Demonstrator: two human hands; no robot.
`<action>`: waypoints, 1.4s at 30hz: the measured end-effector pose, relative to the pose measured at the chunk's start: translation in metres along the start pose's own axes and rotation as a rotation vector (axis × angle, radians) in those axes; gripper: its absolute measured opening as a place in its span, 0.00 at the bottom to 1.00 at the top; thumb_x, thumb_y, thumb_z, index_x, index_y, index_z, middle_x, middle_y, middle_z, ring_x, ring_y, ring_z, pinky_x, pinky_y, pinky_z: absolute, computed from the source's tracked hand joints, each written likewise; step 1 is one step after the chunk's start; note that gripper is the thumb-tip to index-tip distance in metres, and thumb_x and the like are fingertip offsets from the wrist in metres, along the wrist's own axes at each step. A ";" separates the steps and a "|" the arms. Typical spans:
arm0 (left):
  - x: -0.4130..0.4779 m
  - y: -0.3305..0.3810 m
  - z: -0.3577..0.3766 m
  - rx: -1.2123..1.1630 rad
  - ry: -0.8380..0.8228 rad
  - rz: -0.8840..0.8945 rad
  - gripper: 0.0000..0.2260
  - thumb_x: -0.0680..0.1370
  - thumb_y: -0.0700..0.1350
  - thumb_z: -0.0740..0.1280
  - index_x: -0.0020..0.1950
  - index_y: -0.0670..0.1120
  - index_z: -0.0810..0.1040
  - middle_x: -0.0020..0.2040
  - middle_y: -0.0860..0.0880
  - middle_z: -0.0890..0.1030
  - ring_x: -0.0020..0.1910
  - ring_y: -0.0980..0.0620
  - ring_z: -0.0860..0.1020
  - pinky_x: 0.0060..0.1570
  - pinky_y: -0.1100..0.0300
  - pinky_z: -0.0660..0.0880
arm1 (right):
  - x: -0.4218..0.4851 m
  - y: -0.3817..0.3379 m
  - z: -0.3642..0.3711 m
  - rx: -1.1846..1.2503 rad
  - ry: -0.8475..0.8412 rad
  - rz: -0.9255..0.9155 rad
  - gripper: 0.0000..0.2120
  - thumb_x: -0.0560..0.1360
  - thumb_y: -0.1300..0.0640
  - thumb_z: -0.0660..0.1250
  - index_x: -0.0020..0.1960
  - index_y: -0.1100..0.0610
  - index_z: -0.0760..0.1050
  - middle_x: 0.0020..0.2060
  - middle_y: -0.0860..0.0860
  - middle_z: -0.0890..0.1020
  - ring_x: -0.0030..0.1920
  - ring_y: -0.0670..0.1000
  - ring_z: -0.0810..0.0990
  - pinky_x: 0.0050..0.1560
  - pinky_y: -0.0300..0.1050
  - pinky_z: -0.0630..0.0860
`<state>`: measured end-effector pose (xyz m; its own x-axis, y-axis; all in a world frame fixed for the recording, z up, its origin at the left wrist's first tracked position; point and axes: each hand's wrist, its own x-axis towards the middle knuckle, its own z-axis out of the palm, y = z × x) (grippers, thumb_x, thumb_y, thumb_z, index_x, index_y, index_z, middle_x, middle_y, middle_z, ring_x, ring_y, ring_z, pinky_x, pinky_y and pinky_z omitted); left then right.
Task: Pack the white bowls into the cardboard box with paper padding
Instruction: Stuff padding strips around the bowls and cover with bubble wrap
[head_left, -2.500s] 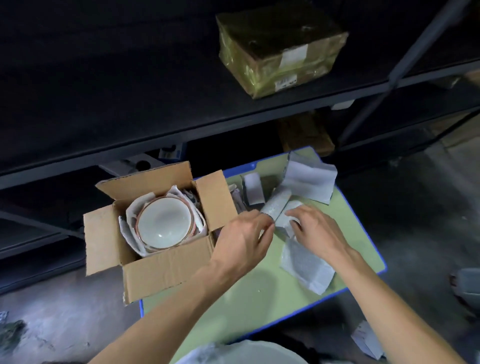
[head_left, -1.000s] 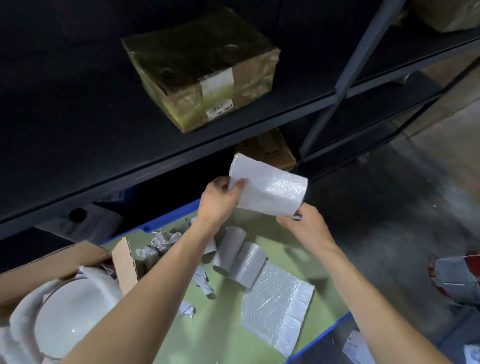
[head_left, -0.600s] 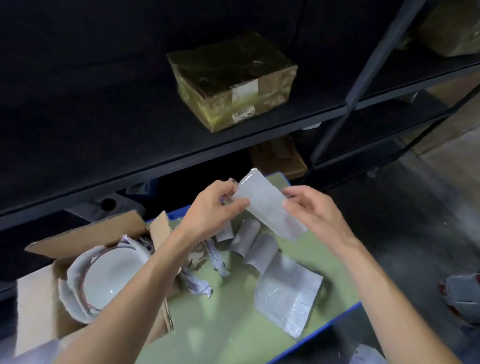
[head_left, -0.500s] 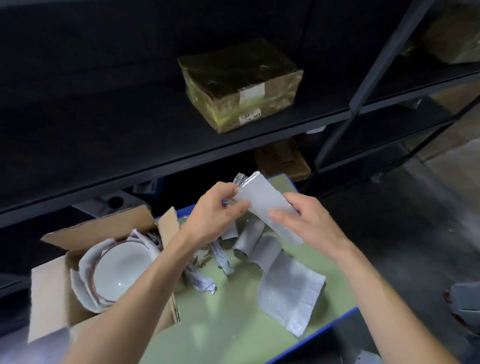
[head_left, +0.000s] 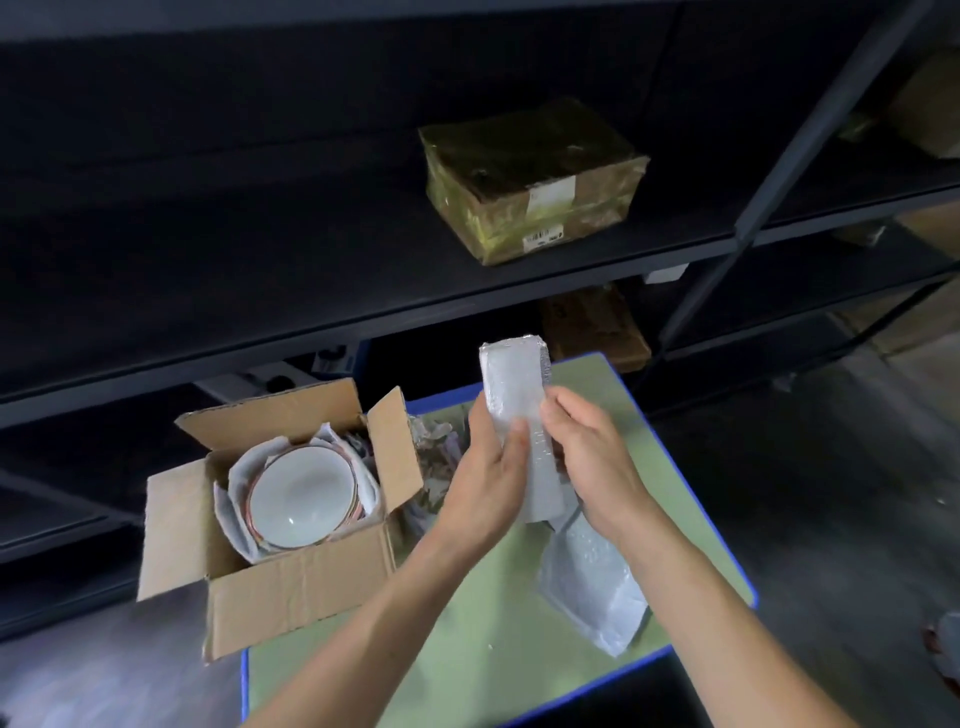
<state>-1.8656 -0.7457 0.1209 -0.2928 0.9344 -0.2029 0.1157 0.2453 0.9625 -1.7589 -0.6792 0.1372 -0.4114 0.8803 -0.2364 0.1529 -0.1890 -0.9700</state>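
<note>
An open cardboard box sits at the left edge of a green table. Inside it a stack of white bowls with brown rims lies in white paper padding. Above the table, right of the box, I hold a folded strip of bubble wrap upright. My left hand grips its left side with the thumb across the front. My right hand pinches its right edge.
Another bubble wrap sheet lies on the table below my hands, crumpled paper scraps beside the box. Dark metal shelving rises behind, with a taped parcel on the shelf and a brown box lower. The table has a blue rim.
The wide sheet held between both hands has been folded into a narrow upright strip. My hands have come close together on it. The view swung back left, showing the whole box.
</note>
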 end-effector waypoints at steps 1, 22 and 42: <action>-0.001 0.002 -0.001 0.011 0.011 0.008 0.22 0.83 0.58 0.56 0.76 0.59 0.57 0.59 0.64 0.76 0.53 0.72 0.76 0.49 0.69 0.74 | -0.001 0.000 0.001 0.083 -0.025 0.060 0.11 0.83 0.56 0.59 0.53 0.52 0.80 0.45 0.53 0.86 0.43 0.49 0.83 0.41 0.43 0.77; 0.005 0.001 -0.018 0.872 -0.111 0.263 0.08 0.81 0.39 0.56 0.60 0.40 0.67 0.42 0.44 0.77 0.40 0.43 0.77 0.38 0.55 0.67 | -0.019 0.003 -0.013 -0.999 0.003 -0.668 0.26 0.71 0.60 0.73 0.67 0.47 0.73 0.67 0.44 0.72 0.67 0.49 0.70 0.61 0.42 0.71; -0.008 0.000 -0.052 0.854 -0.432 0.343 0.10 0.85 0.49 0.53 0.58 0.46 0.69 0.51 0.49 0.74 0.50 0.47 0.74 0.54 0.49 0.71 | -0.009 -0.001 -0.039 -1.189 -0.379 -0.455 0.10 0.73 0.61 0.58 0.50 0.51 0.58 0.31 0.44 0.68 0.35 0.51 0.70 0.39 0.43 0.61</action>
<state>-1.9126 -0.7665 0.1323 0.2323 0.9610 -0.1500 0.8175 -0.1094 0.5654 -1.7206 -0.6702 0.1420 -0.8288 0.5513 -0.0956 0.5434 0.7522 -0.3727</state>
